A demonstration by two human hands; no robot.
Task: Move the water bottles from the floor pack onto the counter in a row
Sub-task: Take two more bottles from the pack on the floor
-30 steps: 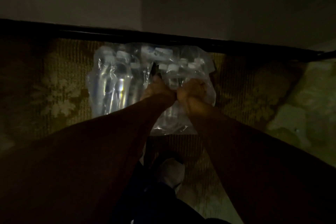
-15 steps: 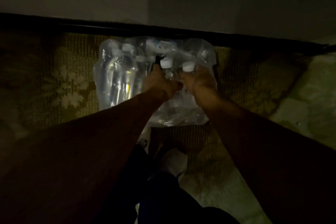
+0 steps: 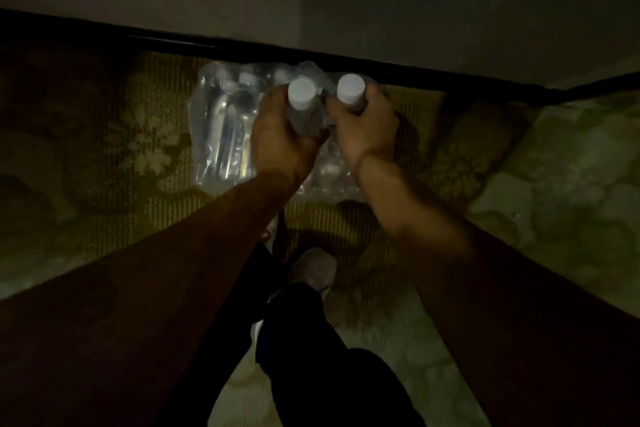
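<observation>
A clear plastic-wrapped pack of water bottles (image 3: 225, 135) lies on the patterned carpet against the wall's dark baseboard. My left hand (image 3: 280, 142) is closed around one clear bottle with a white cap (image 3: 302, 94), held upright above the pack. My right hand (image 3: 367, 128) grips a second white-capped bottle (image 3: 350, 88) just to the right of the first. Both bottles are lifted clear of the wrap, caps toward the camera. The scene is dim, and the counter is not in view.
A dark baseboard (image 3: 415, 71) runs across below a pale wall (image 3: 381, 3). The carpet (image 3: 104, 149) spreads left and right of the pack. My legs in dark trousers and a light shoe (image 3: 311, 270) stand just behind the pack.
Both hands went from reaching into the torn wrap to gripping a bottle each, then rose toward the camera with the bottles.
</observation>
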